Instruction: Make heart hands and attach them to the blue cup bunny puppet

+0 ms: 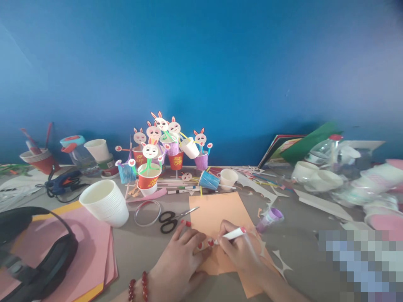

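Note:
My right hand (239, 249) is closed round a white marker (234, 233) with a red end, its tip low over the orange paper (217, 212). Close to that tip lies a small white paper circle with a red heart (210, 243). A second heart circle (200, 246) is beside my left hand's fingers. My left hand (182, 258) rests flat with fingers stretched out, partly on the orange paper's lower left edge. By its fingertips is a red marker cap (186, 223). Black-handled scissors (169, 221) lie just beyond, blades over the paper.
Decorated cups with rabbit faces (148, 178) stand at the back. Left are stacked white paper cups (105, 203), a tape roll (147, 213), headphones (59, 256) and pink folders (91, 251). Right are a purple cup (270, 219), paper scraps (281, 264) and bagged cups (371, 182).

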A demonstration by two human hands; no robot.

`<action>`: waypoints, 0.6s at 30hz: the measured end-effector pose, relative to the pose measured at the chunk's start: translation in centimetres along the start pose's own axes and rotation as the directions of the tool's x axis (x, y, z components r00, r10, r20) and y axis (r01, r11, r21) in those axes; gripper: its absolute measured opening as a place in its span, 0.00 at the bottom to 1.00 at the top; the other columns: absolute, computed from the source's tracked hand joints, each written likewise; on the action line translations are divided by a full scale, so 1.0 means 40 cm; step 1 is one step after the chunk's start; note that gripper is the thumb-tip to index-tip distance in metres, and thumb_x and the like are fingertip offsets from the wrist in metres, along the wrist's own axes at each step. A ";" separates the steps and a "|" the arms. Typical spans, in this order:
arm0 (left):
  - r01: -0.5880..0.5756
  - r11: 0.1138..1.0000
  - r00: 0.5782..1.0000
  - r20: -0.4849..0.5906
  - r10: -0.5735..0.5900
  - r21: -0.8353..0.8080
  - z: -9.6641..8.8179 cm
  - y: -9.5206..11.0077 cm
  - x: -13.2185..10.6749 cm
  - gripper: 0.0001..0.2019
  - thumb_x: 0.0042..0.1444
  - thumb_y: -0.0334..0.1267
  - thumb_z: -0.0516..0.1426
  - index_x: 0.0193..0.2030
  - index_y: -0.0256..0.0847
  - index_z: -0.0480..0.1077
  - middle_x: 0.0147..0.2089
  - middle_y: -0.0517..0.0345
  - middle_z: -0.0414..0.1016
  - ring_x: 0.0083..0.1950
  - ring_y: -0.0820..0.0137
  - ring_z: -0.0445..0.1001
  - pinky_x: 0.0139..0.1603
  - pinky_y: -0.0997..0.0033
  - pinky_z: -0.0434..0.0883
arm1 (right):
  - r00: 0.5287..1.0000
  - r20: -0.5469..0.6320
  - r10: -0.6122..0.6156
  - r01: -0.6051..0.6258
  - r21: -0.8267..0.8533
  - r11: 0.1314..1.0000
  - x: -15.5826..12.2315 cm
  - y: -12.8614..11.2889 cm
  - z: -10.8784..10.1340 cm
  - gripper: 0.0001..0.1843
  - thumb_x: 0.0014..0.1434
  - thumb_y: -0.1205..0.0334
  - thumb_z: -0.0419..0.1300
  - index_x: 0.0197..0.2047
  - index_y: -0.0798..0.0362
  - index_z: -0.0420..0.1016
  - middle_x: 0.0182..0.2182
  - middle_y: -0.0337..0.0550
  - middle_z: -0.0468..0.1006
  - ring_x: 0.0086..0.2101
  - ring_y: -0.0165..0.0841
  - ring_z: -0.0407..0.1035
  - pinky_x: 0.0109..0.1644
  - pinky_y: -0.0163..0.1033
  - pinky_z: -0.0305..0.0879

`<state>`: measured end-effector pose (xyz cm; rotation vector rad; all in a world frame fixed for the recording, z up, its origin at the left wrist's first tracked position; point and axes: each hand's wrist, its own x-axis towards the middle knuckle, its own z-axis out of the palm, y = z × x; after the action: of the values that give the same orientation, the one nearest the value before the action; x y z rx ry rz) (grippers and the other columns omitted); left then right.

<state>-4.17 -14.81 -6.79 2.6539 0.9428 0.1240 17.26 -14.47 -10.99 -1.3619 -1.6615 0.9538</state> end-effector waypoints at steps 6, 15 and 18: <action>0.000 1.000 1.000 0.002 0.000 -0.002 -0.006 0.003 0.000 0.23 0.64 0.49 0.55 0.64 0.49 0.66 0.65 0.48 0.69 0.66 0.52 0.65 0.70 0.32 0.51 | 1.000 -0.016 0.001 -0.001 -0.013 1.000 0.004 -0.005 -0.003 0.11 0.57 0.61 0.52 0.24 0.47 0.56 0.19 0.29 0.57 0.21 0.29 0.54 0.25 0.35 0.50; 0.007 1.000 1.000 0.015 -0.007 -0.010 -0.004 0.001 0.002 0.23 0.64 0.50 0.55 0.64 0.50 0.65 0.66 0.49 0.69 0.66 0.52 0.65 0.71 0.32 0.50 | 1.000 -0.014 0.008 -0.009 -0.014 1.000 -0.001 -0.006 0.000 0.11 0.56 0.60 0.52 0.24 0.46 0.55 0.17 0.29 0.57 0.21 0.29 0.53 0.25 0.34 0.50; 0.006 1.000 1.000 0.015 -0.006 -0.011 -0.004 0.001 0.000 0.23 0.64 0.50 0.55 0.64 0.49 0.65 0.66 0.49 0.69 0.66 0.52 0.65 0.71 0.32 0.49 | 1.000 -0.019 0.003 -0.004 -0.024 1.000 0.001 -0.008 -0.002 0.11 0.56 0.60 0.52 0.24 0.46 0.55 0.18 0.29 0.57 0.21 0.29 0.54 0.25 0.34 0.51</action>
<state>-4.19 -14.77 -6.62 2.6385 0.9424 0.1069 17.19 -14.47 -10.68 -1.3858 -1.6619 0.9235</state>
